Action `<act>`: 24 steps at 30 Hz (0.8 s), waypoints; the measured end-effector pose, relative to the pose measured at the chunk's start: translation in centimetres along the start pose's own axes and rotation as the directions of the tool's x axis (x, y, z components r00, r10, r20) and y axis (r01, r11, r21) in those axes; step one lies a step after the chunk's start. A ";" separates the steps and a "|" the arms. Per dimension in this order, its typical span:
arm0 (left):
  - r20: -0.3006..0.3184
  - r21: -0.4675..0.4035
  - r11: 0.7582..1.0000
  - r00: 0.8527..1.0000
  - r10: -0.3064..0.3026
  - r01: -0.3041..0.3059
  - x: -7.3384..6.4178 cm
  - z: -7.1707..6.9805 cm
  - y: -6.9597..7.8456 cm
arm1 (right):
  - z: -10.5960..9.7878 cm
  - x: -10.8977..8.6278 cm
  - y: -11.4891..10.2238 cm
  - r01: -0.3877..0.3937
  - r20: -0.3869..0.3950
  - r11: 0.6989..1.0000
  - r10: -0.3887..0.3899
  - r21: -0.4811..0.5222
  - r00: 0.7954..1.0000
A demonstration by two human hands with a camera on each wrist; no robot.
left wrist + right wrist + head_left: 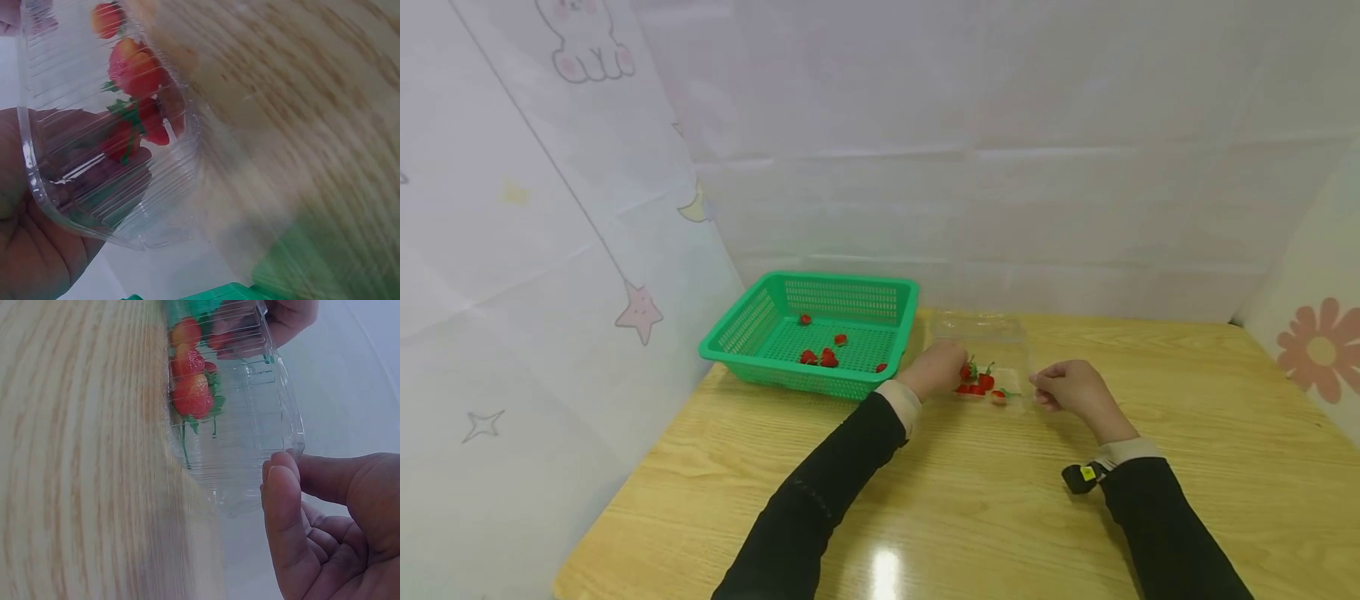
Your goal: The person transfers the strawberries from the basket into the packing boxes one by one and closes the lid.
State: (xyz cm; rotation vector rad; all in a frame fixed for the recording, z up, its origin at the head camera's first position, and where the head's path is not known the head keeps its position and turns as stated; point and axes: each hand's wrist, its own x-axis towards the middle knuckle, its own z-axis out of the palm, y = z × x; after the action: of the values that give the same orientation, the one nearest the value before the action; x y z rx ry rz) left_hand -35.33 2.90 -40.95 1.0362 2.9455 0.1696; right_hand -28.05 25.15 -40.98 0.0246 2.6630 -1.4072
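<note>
A clear plastic box (250, 419) with several red strawberries (190, 394) in it sits on the table, its lid (976, 327) folded open at the back. My left hand (934, 368) reaches over the box's left side, fingers down inside. Through the clear wall, the left wrist view shows those fingers at a strawberry (122, 141) with green leaves; the wall and leaves partly hide the grip. On the opposite side, my right hand (1075, 392) pinches the box's rim between thumb and forefinger, the other fingers curled beneath.
Left of the box stands a green plastic basket (910, 321) with several more strawberries (827, 358) scattered on its floor. The wooden table (970, 500) stretches toward me and to the right. Behind it hangs a pale wall covering (1000, 208).
</note>
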 end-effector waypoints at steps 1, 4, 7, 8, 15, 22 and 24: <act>0.009 -0.006 1.000 1.000 -0.006 0.006 0.1 0.1 -0.1 | 0.0 0.0 0.0 0.001 0.001 1.000 -0.001 0.000 1.000; 0.036 0.004 1.000 0.999 -0.021 0.021 0.3 0.4 -0.1 | -0.1 -0.1 -0.1 0.001 0.004 1.000 -0.001 0.009 1.000; 0.058 0.027 0.999 0.998 -0.029 0.027 0.6 0.5 0.0 | -0.1 -0.1 -0.2 0.004 0.006 1.000 -0.004 0.016 1.000; 0.062 0.042 0.999 0.998 -0.028 0.026 0.7 0.6 0.0 | -0.2 -0.1 -0.2 0.003 0.007 1.000 -0.003 0.017 1.000; 0.086 0.135 0.991 0.996 -0.015 0.003 0.9 0.6 0.4 | 0.0 -0.1 -0.1 0.005 0.006 1.000 -0.005 0.008 1.000; 0.115 0.135 0.990 0.991 -0.064 0.049 0.7 0.5 0.7 | 0.1 -0.1 0.0 0.013 0.001 1.000 -0.013 0.004 1.000; 0.128 0.137 0.989 0.989 -0.080 0.063 0.8 0.4 0.9 | 0.0 -0.1 0.0 0.014 0.001 1.000 -0.014 0.003 1.000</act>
State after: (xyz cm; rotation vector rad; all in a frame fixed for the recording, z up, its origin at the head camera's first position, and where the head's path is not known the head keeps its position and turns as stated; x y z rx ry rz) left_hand -35.35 4.10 -41.23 0.9133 2.8997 -0.0946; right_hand -27.93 25.14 -41.02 0.0056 2.6658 -1.4144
